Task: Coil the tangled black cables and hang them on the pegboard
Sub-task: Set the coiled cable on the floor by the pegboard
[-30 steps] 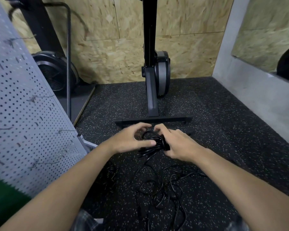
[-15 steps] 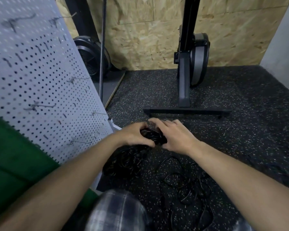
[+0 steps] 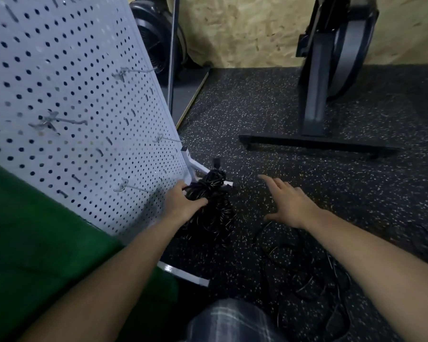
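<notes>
My left hand point(image 3: 181, 202) grips a coiled black cable bundle point(image 3: 211, 187) just right of the white pegboard point(image 3: 67, 114), near its lower right corner. A metal hook point(image 3: 134, 187) sticks out of the board just left of that hand. Another dark pile of coiled cable point(image 3: 214, 220) lies on the floor under the bundle. My right hand point(image 3: 286, 202) hovers apart from the bundle with fingers spread and holds nothing. Loose tangled black cables point(image 3: 304, 262) lie on the floor below my right forearm.
Several more hooks point(image 3: 59, 120) stick out of the pegboard, which stands on a white foot point(image 3: 183, 272). A black exercise machine base point(image 3: 316, 144) crosses the speckled rubber floor ahead. A fan-like wheel point(image 3: 156, 40) stands behind the board. My plaid-clad knee point(image 3: 232, 322) is at the bottom.
My right hand let go of the bundle and drew off to the right. My left hand carried the bundle left toward the pegboard, and my view turned left.
</notes>
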A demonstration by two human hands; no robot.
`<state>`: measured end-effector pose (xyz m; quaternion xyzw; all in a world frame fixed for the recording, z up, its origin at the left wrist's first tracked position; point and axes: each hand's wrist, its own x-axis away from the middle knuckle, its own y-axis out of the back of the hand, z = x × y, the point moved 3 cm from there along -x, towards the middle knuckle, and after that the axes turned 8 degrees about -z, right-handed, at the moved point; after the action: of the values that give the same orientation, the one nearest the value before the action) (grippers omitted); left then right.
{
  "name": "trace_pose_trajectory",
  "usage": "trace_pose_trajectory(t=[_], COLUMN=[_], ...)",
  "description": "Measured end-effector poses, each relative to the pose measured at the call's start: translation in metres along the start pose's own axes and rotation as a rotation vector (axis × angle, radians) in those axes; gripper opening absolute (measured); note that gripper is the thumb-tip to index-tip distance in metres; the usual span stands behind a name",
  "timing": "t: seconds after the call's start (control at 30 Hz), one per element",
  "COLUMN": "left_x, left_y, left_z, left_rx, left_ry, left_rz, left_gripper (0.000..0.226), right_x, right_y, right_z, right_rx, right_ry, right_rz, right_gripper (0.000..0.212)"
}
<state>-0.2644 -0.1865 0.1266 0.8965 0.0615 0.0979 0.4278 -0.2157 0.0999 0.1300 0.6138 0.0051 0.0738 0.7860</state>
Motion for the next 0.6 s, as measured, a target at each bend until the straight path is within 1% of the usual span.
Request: trace_pose_trajectory(t=[0.03,0.07,0.1,0.17,0.27,0.33,0.47,0.53,0.6], left_x=[0.001,0.003,0.008,0.023,0.041,0.047,0.051,0.050,0.045], left_y=[-0.005,-0.011,-0.020,-0.043,-0.090,-0.120,-0.163,-0.177,-0.187], left_z=[0.001,0.001,-0.001,-0.009,-0.012,-0.004,0.019,0.029,0.032], left_rx=[-0.023,-0.025,-0.014,0.004,-0.047,-0.081,-0.167,-0.266,-0.430], left_ry=[-0.024,-0.049,-0.073,-0.118,-0.173,-0.157,-0.095,-0.081,-0.146], left_rz=[-0.030,-0.037,-0.018,0.083,0.177,0.213,0.234,0.226,0.232], left_gripper=[0.082,0.079,0.072,0.061,0.062,0.070,0.098,0.104,0.104], right_x=[-0.003,-0.005,-0.008,-0.010,-0.003,0.007,0.028,0.038,0.047], right_y=[-0.005,-0.009,-0.013,-0.021,-0.037,-0.048,-0.062,-0.068,-0.075], right_z=[-0.001,-0.002,-0.003,-0.007,-0.015,-0.027,-0.055,-0.066,-0.075], right_rx=[0.008,0.006,-0.003,-0.012,0.007,0.036,0.048,0.035,0.022], right_ry=[-0.013,-0.033,-0.055,-0.102,-0.155,-0.178,-0.233,-0.254,-0.274], right_rz=[0.019,0.028,0.024,0.023,0.071,0.116,0.200,0.226,0.260], right_gripper=[0.120,0.117,0.113,0.102,0.087,0.083,0.077,0.074,0.073])
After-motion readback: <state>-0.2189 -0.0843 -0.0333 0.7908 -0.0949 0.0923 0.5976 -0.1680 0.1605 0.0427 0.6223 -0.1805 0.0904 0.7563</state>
